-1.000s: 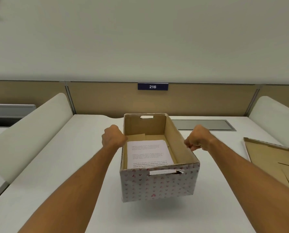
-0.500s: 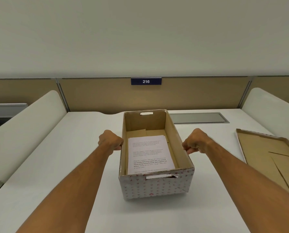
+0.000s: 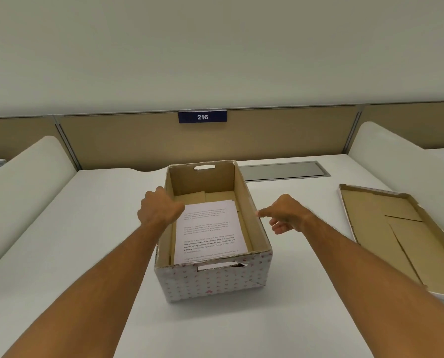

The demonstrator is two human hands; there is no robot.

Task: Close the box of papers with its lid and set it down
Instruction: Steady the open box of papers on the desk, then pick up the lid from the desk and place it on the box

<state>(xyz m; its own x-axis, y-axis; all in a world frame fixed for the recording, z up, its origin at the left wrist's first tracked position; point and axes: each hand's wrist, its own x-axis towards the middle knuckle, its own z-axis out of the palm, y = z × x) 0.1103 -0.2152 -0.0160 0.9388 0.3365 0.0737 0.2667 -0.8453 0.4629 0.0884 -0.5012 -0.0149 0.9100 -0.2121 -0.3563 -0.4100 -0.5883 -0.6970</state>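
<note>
Lid [image 3: 396, 236] lies inside-up at the right edge of the frame, long axis running away from the viewer, nearest the right hand [image 3: 287, 215], which is open and empty. Left hand [image 3: 160, 210] rests loosely curled on the rim of the centre box [image 3: 210, 280], gripping nothing.

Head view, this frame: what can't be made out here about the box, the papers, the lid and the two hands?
- Papers: print too small to read; the near box wall hides the sheet's bottom edge.
- Lid: lies upside down; the right frame edge cuts off its near corner.
- Left hand: its fingers are hidden behind its back, so contact with the box wall is unclear.
- Right hand: touching the rim or just clear, unclear.
</note>
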